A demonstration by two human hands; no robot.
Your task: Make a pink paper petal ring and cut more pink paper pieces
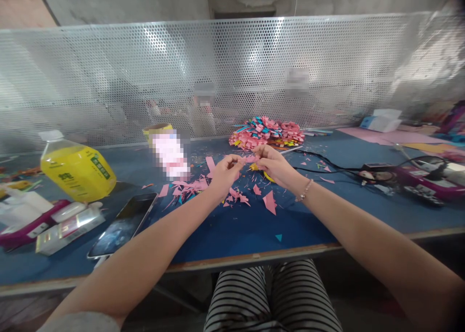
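Note:
Both my hands meet above the blue table (236,230), pinching a small pink paper piece (247,159) between them. My left hand (225,172) has its fingers closed on the piece's left end. My right hand (273,163) grips the right end; a thin bracelet circles its wrist. Pink paper scraps (203,184) lie scattered under and around the hands. Something yellow (268,176) shows just below the right hand, mostly hidden. A heap of folded pink and coloured paper pieces (267,131) sits behind the hands by the mesh screen.
A yellow drink bottle (76,170) lies at left, with a phone (123,223) and small boxes (54,225) near the front edge. Black cables and a purple device (417,179) sit at right. A perforated metal screen (232,75) closes the back.

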